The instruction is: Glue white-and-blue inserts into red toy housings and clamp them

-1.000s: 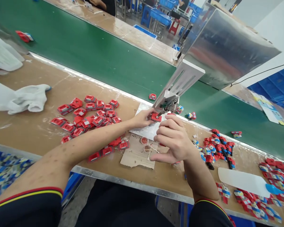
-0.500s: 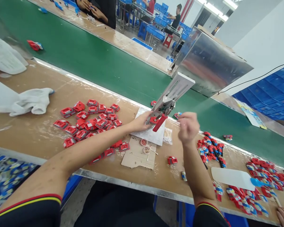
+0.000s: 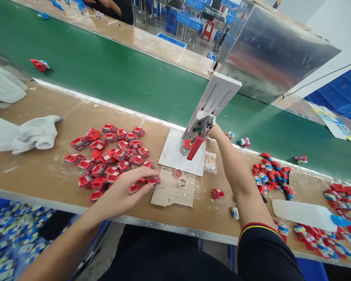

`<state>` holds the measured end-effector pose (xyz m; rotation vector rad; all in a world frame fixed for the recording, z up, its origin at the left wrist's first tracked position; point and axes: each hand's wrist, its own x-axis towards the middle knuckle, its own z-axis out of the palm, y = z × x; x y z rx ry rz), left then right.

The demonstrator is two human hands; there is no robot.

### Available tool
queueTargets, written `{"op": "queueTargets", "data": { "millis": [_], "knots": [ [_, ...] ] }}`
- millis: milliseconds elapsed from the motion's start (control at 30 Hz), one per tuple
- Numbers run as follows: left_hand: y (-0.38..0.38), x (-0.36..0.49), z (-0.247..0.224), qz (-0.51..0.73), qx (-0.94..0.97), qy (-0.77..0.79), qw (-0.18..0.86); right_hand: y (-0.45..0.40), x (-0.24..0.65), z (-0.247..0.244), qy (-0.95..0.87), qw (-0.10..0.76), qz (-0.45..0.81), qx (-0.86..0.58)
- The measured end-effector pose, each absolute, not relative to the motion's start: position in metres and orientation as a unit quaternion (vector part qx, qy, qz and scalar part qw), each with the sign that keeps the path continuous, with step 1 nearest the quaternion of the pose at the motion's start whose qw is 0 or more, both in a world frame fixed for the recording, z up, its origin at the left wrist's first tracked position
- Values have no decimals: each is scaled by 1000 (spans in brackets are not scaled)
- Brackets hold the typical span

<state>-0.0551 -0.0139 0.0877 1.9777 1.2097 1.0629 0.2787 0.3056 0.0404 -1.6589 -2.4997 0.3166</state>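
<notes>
My left hand (image 3: 130, 191) is over the near right edge of a pile of red parts (image 3: 114, 154), thumb and fingers apart, with a red part partly seen beyond its fingertips. My right hand (image 3: 213, 132) is behind the metal clamp press (image 3: 206, 117); its fingers are hidden. The press has a red handle (image 3: 196, 148) pointing down, and a red part (image 3: 188, 144) sits under it on the white board (image 3: 175, 154). In front lies cardboard (image 3: 171, 195) with a small round red container (image 3: 178, 173) and a coil of string (image 3: 182, 182).
A green conveyor (image 3: 119, 70) runs behind the table. Cotton swabs (image 3: 210, 162) lie right of the board. Farther right are red and blue parts (image 3: 270, 173) and a white bottle (image 3: 304, 214). A white cloth (image 3: 36, 134) lies left. Another person's arm (image 3: 112, 6) shows across the conveyor.
My left hand has left the press and moved left and nearer to the pile's edge. My right hand has moved from the right to behind the press. The view has shifted slightly.
</notes>
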Motion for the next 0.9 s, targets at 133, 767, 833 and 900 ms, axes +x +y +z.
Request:
{"op": "queueTargets", "data": {
  "millis": [133,767,833,900],
  "knots": [
    [-24,-37,79,475,695,436,317,272,331,49,-802,102,93,-581],
    [-56,-6,64,476,686,425,349,104,405,59,-764,12,165,-624],
    [-59,3,62,465,699,412,354,81,391,72,-763,45,180,-619],
    [-63,15,59,456,715,400,349,46,365,84,-768,130,253,-574]
  ]
}}
